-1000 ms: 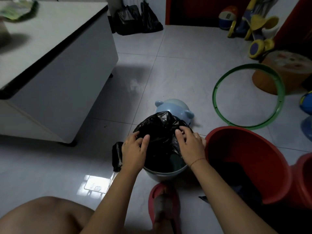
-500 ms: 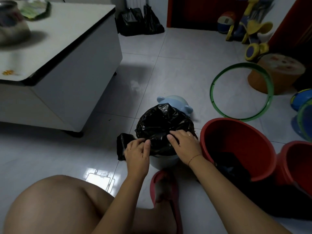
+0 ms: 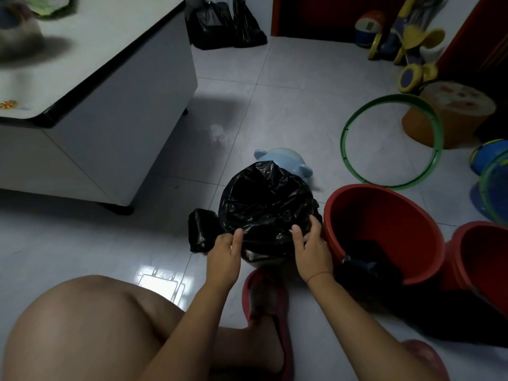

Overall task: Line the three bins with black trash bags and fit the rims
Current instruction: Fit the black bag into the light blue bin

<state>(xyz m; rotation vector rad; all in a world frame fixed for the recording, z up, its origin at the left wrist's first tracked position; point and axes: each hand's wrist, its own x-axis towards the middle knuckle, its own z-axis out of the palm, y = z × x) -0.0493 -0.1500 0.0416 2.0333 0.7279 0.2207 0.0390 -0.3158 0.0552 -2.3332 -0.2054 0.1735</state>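
In the head view, the crinkled black plastic trash bag (image 3: 264, 204) stands open over the small pale round bin (image 3: 270, 264) on the tiled floor, just in front of a light-blue eared lid (image 3: 286, 160). The left hand (image 3: 224, 251) and right hand (image 3: 312, 250) each pinch the bag's near edge, thumbs on top and fingers curled under the film. The step in hand appears to be folding the bag's mouth down over this bin's rim. The next move likely calls for stretching the edge round the far side, gently, since thin film may tear. The large red plastic bucket (image 3: 384, 232) touching on the right shows a bare rim, and a second red bin (image 3: 481, 257) stands beyond it.
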